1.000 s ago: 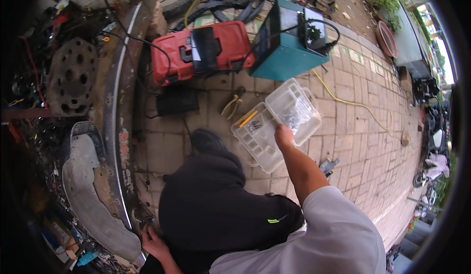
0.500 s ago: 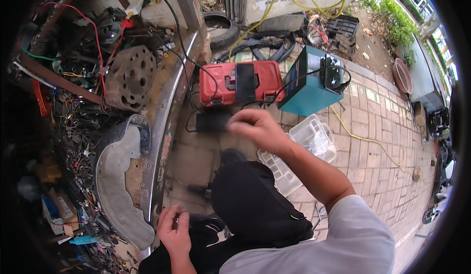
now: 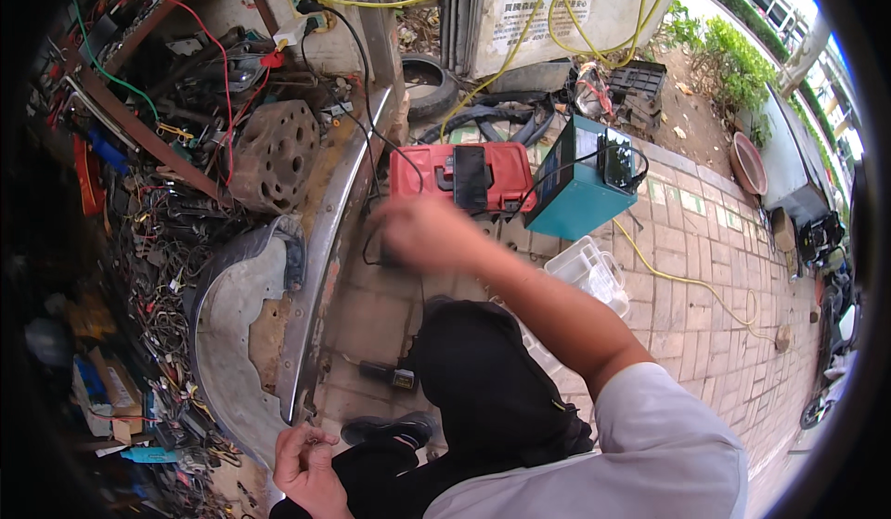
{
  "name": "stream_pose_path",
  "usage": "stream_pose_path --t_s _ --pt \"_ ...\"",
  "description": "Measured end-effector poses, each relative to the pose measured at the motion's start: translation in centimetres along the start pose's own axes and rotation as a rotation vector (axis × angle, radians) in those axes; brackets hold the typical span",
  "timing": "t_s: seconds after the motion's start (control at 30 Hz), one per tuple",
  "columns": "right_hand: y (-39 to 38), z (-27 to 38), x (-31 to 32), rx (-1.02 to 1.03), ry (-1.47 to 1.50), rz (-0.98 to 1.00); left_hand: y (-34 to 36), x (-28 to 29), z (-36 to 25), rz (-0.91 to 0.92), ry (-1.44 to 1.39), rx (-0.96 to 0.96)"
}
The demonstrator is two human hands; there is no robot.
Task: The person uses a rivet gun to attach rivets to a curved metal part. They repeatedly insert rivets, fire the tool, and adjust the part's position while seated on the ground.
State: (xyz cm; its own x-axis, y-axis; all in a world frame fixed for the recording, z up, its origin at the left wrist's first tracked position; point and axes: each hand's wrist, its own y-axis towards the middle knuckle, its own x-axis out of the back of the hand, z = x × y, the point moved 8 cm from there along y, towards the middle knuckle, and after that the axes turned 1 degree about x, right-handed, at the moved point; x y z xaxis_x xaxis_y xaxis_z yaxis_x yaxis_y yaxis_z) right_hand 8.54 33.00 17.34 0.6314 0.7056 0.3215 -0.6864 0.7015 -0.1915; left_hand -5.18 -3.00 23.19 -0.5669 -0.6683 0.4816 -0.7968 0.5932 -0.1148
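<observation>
My right hand (image 3: 422, 231), smeared by motion, is over the near left corner of the red toolbox (image 3: 422, 168). It covers most of a black box-shaped device on the paving there; its fingers are too blurred to read. A dark flat phone-like slab (image 3: 470, 177) lies on the toolbox lid. Low in the picture, beside my black-clad leg (image 3: 473, 370), my left hand (image 3: 311, 473) has its fingers curled toward the thumb. Anything within them is too small to make out. A small black box with a yellowish label (image 3: 401, 379) rests on the ground by my knee.
Right of the toolbox stands a teal box-shaped unit (image 3: 580, 189) with a black cable. A clear plastic organizer (image 3: 594, 273) lies partly behind my right forearm. At left, a metal-edged bench (image 3: 320, 315) carries a perforated metal block (image 3: 278, 152) and tangled wires. A yellow cord (image 3: 691, 278) crosses the paving.
My right hand has swept left and slightly up across the black device by the toolbox. My left hand has dropped lower, its fingers drawn closer. The whole view has shifted a little.
</observation>
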Motion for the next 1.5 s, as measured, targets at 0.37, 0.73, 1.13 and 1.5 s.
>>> stream_pose_path --t_s 0.37,0.73,1.13,1.5 --pt "11.3 -26.9 12.9 -0.297 -0.813 -0.361 -0.2 -1.7 15.8 0.213 0.322 0.377" --pt "5.0 -25.9 11.4 -0.246 -0.268 -0.685 2.0 -5.0 21.0 0.176 -0.061 0.416" --pt "5.2 -10.8 -10.4 0.262 -0.723 0.917 1.5 -5.7 19.0 0.215 -0.449 0.508" --pt "-4.0 -27.6 -33.3 0.416 -1.394 0.967 2.5 -4.8 17.9 0.167 -0.412 0.378"
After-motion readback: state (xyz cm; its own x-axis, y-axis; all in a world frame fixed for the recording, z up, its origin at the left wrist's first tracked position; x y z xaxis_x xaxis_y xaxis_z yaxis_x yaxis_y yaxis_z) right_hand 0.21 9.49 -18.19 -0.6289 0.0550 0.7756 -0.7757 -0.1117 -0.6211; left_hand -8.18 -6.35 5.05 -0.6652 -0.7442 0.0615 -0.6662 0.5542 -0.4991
